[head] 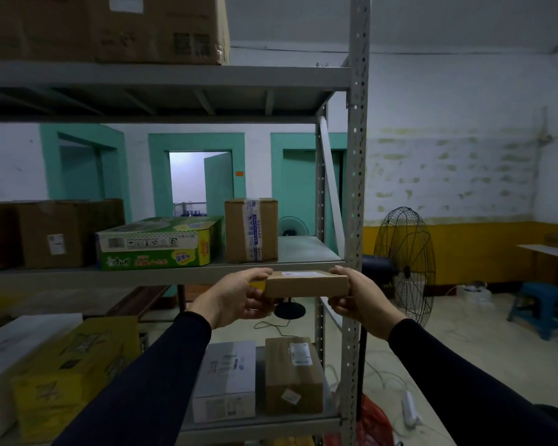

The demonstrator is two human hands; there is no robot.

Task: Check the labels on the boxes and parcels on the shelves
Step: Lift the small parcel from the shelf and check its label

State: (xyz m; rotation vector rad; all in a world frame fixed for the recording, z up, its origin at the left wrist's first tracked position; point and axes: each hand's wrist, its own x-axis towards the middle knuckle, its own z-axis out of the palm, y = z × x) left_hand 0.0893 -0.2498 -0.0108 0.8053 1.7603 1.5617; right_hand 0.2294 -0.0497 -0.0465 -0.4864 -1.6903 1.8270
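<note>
Middle shelf (161,274), left end: a brown carton (52,235) stands with a small white label facing the front edge, so it reads without handling. Beside it a green printed box (157,243) lies flat, long side to the front edge, its barcode strip outward. Next, a tall brown box (251,230) stands upright near the right end, taped label strip facing out.

Left hand (236,299): its fingers curl round the left end of a small flat parcel (306,284), thumb on top, the rest under. Right hand (356,297): its fingers grip the right end the same way. The parcel is off the shelf, held level just in front of the middle shelf's front edge at its right end, close to the steel upright (356,188). The white label (298,273) sits on the top face, seen almost edge-on from here; the text is too foreshortened to read. Judgement: a grip at both ends keeps the label uncovered and lets the parcel tip toward the eyes.

Lower shelf, right end: a white box (226,381) and a brown parcel (292,375) lie labels up, readable from above.

Floor beyond the upright: a standing fan (403,265).
</note>
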